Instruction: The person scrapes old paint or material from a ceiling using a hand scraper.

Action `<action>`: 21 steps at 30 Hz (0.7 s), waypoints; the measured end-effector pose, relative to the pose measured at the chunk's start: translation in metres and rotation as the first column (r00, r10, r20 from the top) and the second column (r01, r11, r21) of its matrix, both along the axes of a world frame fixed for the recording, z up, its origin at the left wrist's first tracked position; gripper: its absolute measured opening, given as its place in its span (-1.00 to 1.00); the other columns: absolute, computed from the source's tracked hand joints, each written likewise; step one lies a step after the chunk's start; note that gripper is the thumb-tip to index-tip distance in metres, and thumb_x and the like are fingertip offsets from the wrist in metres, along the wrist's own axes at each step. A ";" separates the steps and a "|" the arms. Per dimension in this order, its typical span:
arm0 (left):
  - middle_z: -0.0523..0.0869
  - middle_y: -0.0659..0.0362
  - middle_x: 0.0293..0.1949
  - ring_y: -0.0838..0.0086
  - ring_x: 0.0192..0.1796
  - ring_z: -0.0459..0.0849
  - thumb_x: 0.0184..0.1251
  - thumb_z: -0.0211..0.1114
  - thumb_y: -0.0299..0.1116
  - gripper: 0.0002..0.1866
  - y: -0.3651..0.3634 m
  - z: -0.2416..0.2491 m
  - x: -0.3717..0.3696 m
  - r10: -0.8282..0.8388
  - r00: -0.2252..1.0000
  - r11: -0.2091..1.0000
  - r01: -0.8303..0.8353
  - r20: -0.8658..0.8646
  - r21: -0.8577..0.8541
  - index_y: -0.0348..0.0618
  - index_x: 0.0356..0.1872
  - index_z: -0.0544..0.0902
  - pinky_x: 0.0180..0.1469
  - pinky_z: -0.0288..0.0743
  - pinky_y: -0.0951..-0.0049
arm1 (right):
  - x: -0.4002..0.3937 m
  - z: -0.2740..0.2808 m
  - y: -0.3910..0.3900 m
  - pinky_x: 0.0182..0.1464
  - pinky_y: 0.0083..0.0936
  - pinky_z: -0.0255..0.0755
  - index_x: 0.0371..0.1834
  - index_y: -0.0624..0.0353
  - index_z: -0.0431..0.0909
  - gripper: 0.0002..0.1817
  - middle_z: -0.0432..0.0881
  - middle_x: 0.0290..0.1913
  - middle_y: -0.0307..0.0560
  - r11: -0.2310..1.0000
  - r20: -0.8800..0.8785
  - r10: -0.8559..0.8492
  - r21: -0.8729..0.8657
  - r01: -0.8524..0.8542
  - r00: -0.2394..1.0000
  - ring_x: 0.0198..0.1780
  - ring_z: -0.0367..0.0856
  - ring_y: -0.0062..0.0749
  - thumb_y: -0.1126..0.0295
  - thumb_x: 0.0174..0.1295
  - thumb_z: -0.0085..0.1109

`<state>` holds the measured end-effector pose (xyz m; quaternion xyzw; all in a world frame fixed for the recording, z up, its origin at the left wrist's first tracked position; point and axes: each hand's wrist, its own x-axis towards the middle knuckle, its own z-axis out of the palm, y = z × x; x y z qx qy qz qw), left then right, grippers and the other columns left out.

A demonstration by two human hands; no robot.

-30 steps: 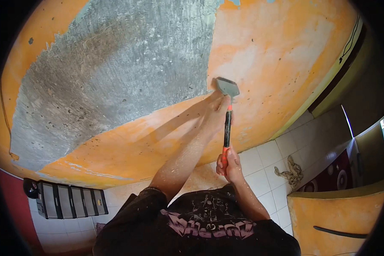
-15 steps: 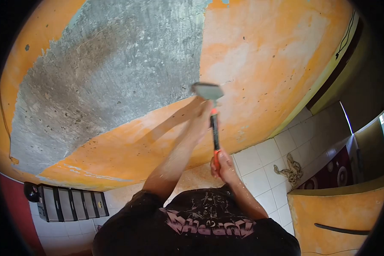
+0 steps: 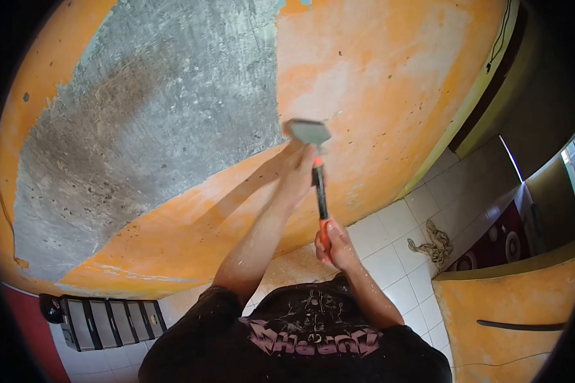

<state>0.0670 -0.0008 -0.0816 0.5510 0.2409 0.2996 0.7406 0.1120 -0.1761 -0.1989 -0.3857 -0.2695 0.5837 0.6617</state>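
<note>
A long-handled scraper [image 3: 321, 198] with a wide flat blade and a black and orange handle is held up against the wall. My right hand [image 3: 336, 246] is closed around the orange lower end of the handle. Higher up, my left hand [image 3: 302, 171] grips the scraper just below its blade, the fingers partly hidden and blurred. The blade lies at the edge between the bare grey patch [image 3: 198, 108] and the orange paint [image 3: 377, 89] of the wall. Pale flecks dot both forearms.
White floor tiles [image 3: 390, 230] run along the wall's foot. A crumpled cloth [image 3: 436, 244] lies on them at right, near a low orange partition [image 3: 511, 300]. At lower left stands a grey and black drawer unit [image 3: 112, 322]. A cable [image 3: 3, 210] hangs down the left wall.
The view has shifted, so the wall appears further left. Both hands still hold the scraper, its blade now nearer the grey patch's lower right corner.
</note>
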 end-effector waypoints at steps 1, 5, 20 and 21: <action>0.62 0.14 -0.54 0.46 -0.55 0.60 0.64 0.03 0.00 -0.57 0.001 0.004 0.019 0.004 1.000 1.000 -0.004 -0.016 0.015 -0.23 -0.18 0.54 -0.46 0.49 0.42 | 0.007 0.004 0.003 -0.65 -0.52 0.22 0.33 -0.10 0.19 -0.58 0.36 -0.60 -0.19 0.998 -0.031 -0.051 0.019 0.052 0.998 -0.73 0.25 -0.49 -0.07 0.62 -0.27; 0.63 0.15 -0.57 0.47 -0.59 0.60 0.63 0.07 -0.04 -0.59 0.000 0.012 0.054 -0.008 1.000 0.998 0.010 -0.029 0.061 -0.21 -0.28 0.54 -0.48 0.45 0.42 | 0.030 0.015 0.001 -0.66 -0.51 0.21 0.21 -0.11 0.26 -0.63 0.36 -0.61 -0.18 0.994 -0.170 -0.100 0.024 0.105 0.980 -0.76 0.22 -0.47 -0.08 0.61 -0.27; 0.60 0.14 -0.51 0.44 -0.54 0.59 0.63 0.05 0.03 -0.57 -0.010 0.005 0.071 0.101 0.994 0.994 -0.099 -0.048 0.049 -0.20 -0.19 0.52 -0.45 0.48 0.36 | 0.063 0.010 -0.006 -0.63 -0.53 0.26 0.05 0.00 0.36 -0.65 0.40 -0.57 -0.19 0.998 -0.043 -0.045 0.032 0.047 0.998 -0.71 0.31 -0.51 -0.02 0.63 -0.25; 0.60 0.14 -0.51 0.44 -0.54 0.58 0.65 0.04 0.02 -0.57 -0.014 0.002 0.060 0.164 0.986 0.986 -0.164 -0.026 -0.012 -0.21 -0.16 0.51 -0.46 0.46 0.36 | 0.059 -0.007 -0.006 -0.63 -0.56 0.26 0.07 0.02 0.40 -0.63 0.40 -0.56 -0.21 0.999 0.047 -0.013 0.049 0.010 0.999 -0.70 0.32 -0.54 -0.01 0.63 -0.24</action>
